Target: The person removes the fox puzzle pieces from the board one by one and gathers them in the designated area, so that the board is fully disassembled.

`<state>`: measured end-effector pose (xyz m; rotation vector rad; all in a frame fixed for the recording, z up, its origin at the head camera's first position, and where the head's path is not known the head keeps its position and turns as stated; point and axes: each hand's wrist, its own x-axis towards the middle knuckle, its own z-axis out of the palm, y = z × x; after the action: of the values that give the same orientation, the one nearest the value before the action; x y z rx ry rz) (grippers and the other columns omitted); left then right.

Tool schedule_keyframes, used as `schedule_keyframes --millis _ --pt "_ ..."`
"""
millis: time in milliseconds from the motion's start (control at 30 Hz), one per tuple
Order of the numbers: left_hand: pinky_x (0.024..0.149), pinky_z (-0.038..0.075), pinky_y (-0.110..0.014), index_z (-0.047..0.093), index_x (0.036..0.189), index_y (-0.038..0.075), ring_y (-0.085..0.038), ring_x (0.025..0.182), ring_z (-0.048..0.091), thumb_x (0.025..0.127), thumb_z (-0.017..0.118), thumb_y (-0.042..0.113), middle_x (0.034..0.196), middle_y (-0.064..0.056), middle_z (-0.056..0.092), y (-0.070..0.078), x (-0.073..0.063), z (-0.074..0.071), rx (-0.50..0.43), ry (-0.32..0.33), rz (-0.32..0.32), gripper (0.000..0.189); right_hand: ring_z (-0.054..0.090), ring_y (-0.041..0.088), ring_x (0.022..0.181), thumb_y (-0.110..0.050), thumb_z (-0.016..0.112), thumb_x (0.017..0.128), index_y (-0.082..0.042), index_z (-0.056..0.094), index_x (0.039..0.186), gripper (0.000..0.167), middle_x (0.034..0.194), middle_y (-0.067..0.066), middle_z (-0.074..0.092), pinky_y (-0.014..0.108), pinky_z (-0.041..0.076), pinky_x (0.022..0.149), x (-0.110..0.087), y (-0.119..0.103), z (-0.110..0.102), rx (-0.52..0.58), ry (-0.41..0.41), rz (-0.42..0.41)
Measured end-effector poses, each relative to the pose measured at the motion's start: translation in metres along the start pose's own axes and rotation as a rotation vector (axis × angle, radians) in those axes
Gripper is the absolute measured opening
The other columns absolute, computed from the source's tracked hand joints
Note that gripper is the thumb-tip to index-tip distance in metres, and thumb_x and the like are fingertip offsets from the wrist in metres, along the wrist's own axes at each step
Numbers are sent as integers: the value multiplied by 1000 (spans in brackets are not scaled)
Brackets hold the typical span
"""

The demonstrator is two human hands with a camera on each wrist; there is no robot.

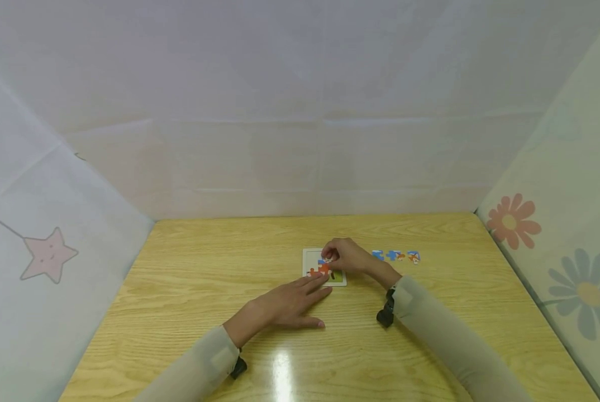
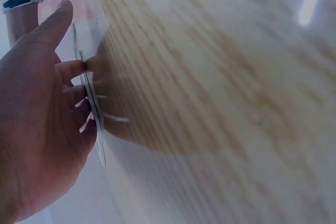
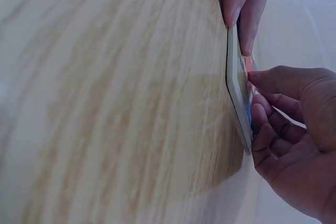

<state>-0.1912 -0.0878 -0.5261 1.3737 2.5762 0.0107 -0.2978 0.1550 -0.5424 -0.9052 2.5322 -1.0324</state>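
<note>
A small square jigsaw board (image 1: 304,260) with a pale rim lies on the table, part of its tray filled with orange, blue and green pieces (image 1: 312,272). My left hand (image 1: 291,302) rests with straight, spread fingers over the board's near left edge, its thumb out over the tabletop. Over the board's right side, my right hand (image 1: 351,258) curls its thumb and fingers round a puzzle piece (image 1: 328,259), pinching it close against the board. The right wrist view has the thumb at the board's top surface; most of the pinched piece is hidden by the fingers.
To the right of the board a row of loose puzzle pieces (image 1: 393,255), blue with orange and white, lies on the wooden table (image 1: 219,251). Pale cloth walls (image 1: 290,156) stand behind the table and along both sides.
</note>
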Motion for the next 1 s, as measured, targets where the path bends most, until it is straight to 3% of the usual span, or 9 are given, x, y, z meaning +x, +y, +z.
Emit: schedule_keyframes --millis 633,1000 --pt "132 20 -38 29 169 16 -24 164 14 106 45 68 178 -9 12 1 -1 0 -1 0 0 83 66 9 84 -4 78 92 -5 75 108 16 94 1 72 26 59 77 -2 3 3 25 54 -29" --pt "132 19 -38 26 170 16 -25 164 12 106 42 69 179 -9 9 1 -1 0 6 -8 -5 84 67 10 85 -3 78 92 -6 74 114 23 96 0 70 27 59 78 -4 1 3 49 79 -19"
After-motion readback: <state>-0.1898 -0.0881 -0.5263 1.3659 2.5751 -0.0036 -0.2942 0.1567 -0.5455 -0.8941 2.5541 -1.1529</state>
